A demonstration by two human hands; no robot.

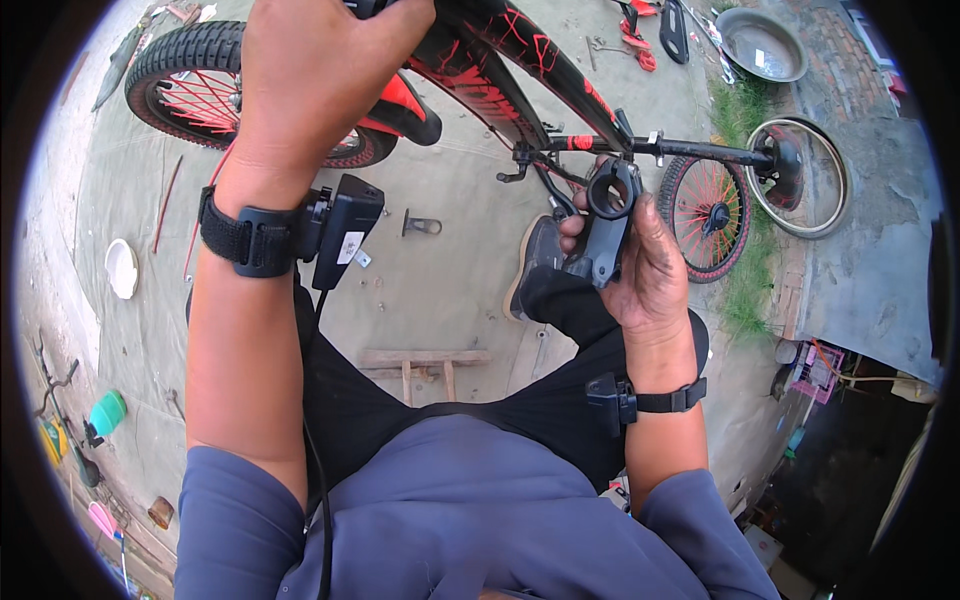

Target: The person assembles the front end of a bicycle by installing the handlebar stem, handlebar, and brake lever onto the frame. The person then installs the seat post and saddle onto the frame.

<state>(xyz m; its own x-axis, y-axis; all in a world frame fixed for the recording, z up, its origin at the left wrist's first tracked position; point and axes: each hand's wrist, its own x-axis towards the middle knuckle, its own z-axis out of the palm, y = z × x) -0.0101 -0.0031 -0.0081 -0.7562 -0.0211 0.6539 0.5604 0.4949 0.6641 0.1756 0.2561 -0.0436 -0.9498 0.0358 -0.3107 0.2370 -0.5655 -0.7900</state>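
my right grip point(652, 268) holds a black stem point(605, 238); my left grip point(318, 75) is by the bicycle frame point(482, 92), fingers hidden, closure unclear.

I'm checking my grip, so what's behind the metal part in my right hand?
Your right hand cradles the metal part from behind, with fingertips showing past its left edge. The stretch of hand directly behind it is covered and cannot be seen.
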